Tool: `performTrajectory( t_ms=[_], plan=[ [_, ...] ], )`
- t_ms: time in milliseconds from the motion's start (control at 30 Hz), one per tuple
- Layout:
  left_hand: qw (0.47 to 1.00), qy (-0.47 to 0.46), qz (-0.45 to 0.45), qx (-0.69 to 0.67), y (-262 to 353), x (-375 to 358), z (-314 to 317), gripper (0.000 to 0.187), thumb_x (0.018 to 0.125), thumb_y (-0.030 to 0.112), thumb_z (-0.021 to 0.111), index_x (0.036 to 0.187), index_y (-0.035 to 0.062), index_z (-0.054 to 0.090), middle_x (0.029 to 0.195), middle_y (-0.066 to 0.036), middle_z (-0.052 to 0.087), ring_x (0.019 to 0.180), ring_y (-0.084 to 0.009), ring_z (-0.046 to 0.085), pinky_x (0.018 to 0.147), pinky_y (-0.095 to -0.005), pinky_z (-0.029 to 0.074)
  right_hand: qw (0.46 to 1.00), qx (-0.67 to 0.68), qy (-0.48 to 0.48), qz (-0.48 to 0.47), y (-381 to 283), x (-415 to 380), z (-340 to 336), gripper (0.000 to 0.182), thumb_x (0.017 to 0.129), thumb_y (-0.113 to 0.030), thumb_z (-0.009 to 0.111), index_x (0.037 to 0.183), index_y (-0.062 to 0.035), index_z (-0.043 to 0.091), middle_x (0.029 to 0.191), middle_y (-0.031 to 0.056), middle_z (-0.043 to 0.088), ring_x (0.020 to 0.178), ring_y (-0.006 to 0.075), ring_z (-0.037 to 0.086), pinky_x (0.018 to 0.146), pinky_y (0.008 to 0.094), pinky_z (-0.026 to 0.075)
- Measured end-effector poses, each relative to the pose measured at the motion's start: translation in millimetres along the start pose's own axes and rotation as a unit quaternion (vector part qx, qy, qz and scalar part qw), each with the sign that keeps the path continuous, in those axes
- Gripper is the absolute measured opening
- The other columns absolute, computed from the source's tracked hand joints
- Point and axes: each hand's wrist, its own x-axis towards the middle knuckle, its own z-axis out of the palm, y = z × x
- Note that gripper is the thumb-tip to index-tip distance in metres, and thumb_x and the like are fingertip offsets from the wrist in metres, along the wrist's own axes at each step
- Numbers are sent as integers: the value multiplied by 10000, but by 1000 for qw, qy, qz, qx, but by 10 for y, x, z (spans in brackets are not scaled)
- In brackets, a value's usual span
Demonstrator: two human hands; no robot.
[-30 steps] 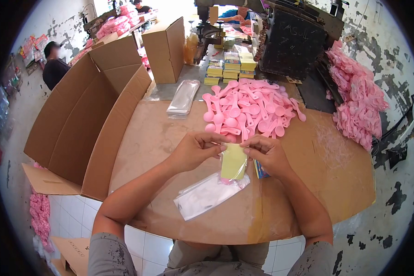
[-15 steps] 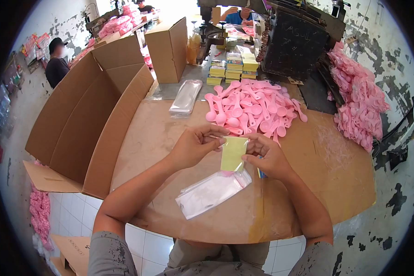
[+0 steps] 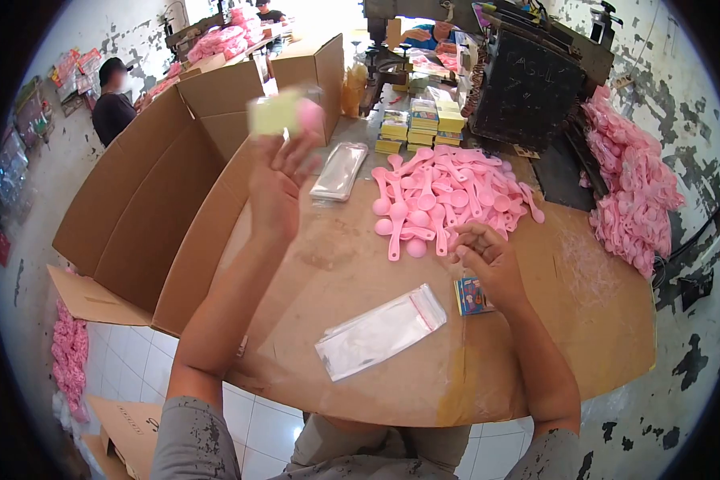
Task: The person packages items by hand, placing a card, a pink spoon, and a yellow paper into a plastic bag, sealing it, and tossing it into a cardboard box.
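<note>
My left hand is raised near the open carton, fingers on a motion-blurred bag that shows a yellow-green card and something pink. My right hand hovers at the front edge of the heap of pink spoons, fingers curled; whether a spoon is between the fingertips is unclear. Partly under my right wrist lies a small stack of blue printed cards. Clear plastic bags lie fanned at the table's front, and another stack of clear bags lies left of the spoons.
A large open carton stands left of the cardboard-covered table. Card stacks and a black machine are at the back. Bagged pink items are piled right. A person is at far left; another is behind.
My left hand has moved up and left with the bag. My right hand has come off it and shifted slightly right. The blue card stack shows more, and the view has shifted slightly.
</note>
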Motion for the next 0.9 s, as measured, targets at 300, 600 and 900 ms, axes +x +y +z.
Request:
performTrajectory(
  t_ms=[300,600,900],
  plan=[
    [792,-457,-88,396,-312,-566,130,335,928,325,764,1150,78,719,870,-26,708,693,-176,653,659,-335,520,902,-417,-101,-56,-276,-46,-308,213,910,-117,735,1109,-40,732,1038,88,683,902,200,665,800,346,546],
    [761,-486,11,431,-567,-1040,184,226,874,219,816,1009,66,718,836,-46,706,692,-182,651,656,-333,521,861,-481,-138,-89,-209,-263,-468,247,817,-99,810,1044,-36,734,1051,111,634,983,292,625,917,387,509],
    [801,-429,-141,393,-534,-1046,226,168,917,147,790,1050,64,729,868,-4,727,698,-76,601,626,-281,485,972,-236,22,8,-26,-383,-377,138,917,-42,736,1038,-14,676,976,81,630,927,198,643,788,343,546]
  ],
)
